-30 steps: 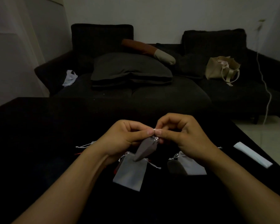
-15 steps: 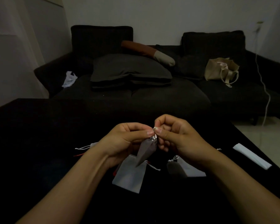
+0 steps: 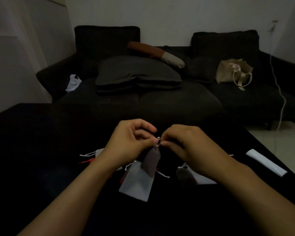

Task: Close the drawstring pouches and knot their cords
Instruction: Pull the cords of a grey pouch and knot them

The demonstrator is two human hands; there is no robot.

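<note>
No text, label, brand, number or sign can be read anywhere in the head view; the room is dim and every surface in sight is plain.

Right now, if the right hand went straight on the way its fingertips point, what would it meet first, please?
Probably the left hand: the right hand points leftward, both pinching the cord atop the dark pouch.
</note>
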